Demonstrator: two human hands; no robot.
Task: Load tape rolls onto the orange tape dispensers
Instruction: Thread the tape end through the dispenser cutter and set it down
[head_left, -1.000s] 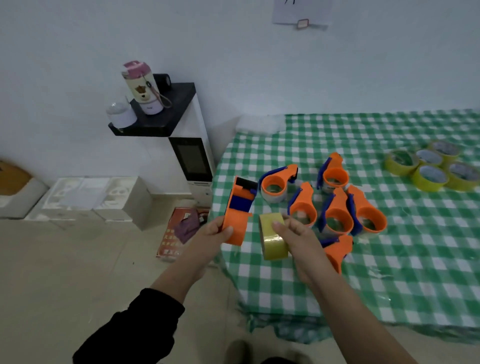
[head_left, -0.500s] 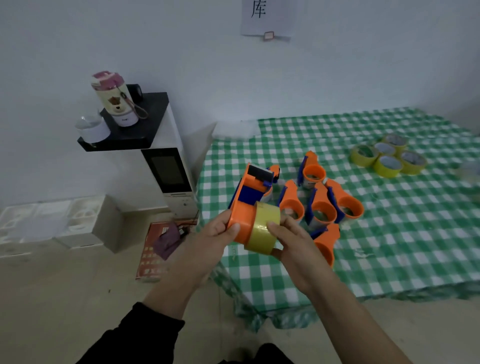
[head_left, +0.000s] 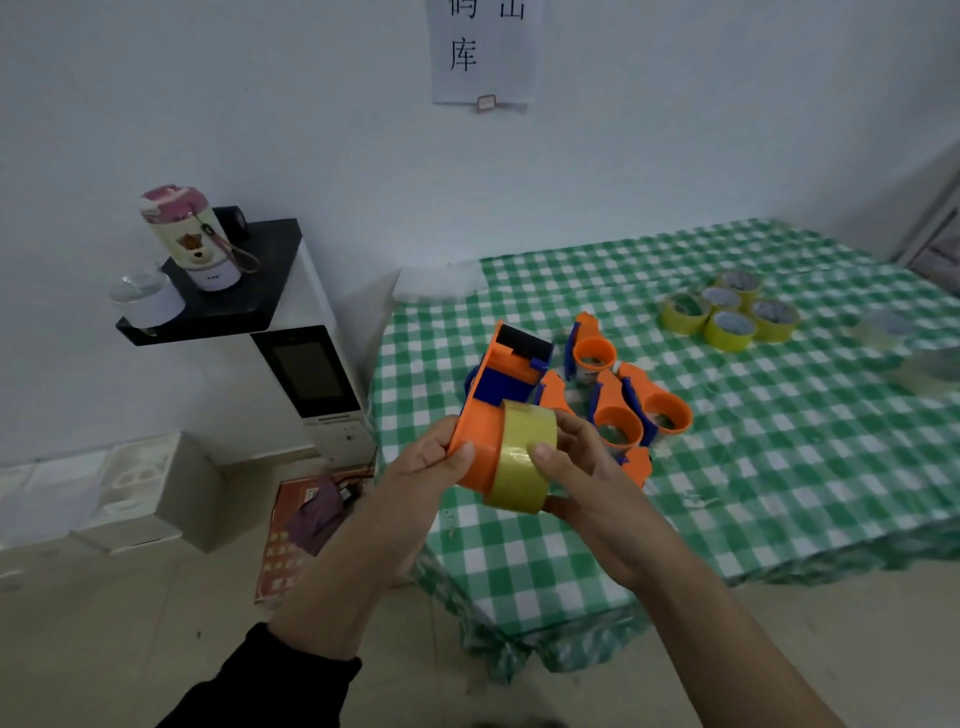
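Note:
My left hand (head_left: 423, 470) grips an orange tape dispenser (head_left: 488, 410) with blue inner parts, held above the table's near left corner. My right hand (head_left: 582, 483) holds a yellow tape roll (head_left: 522, 467) pressed onto the dispenser's round orange hub, thumb on the roll's face. Several more orange dispensers (head_left: 641, 410) lie on the green checked tablecloth (head_left: 779, 467) just behind my hands. A cluster of several yellow tape rolls (head_left: 730, 312) sits at the back right of the table.
A white appliance with a dark screen (head_left: 311, 374) stands left of the table, carrying a black shelf with a pink-lidded bottle (head_left: 189, 239). White boxes (head_left: 124, 499) and a red box (head_left: 311, 519) lie on the floor. Clear tape rolls (head_left: 883, 327) rest at the table's right.
The tape roll went from apart, beside the dispenser, to seated against its hub. Both hands rose slightly and drew together; the view shifted left and up.

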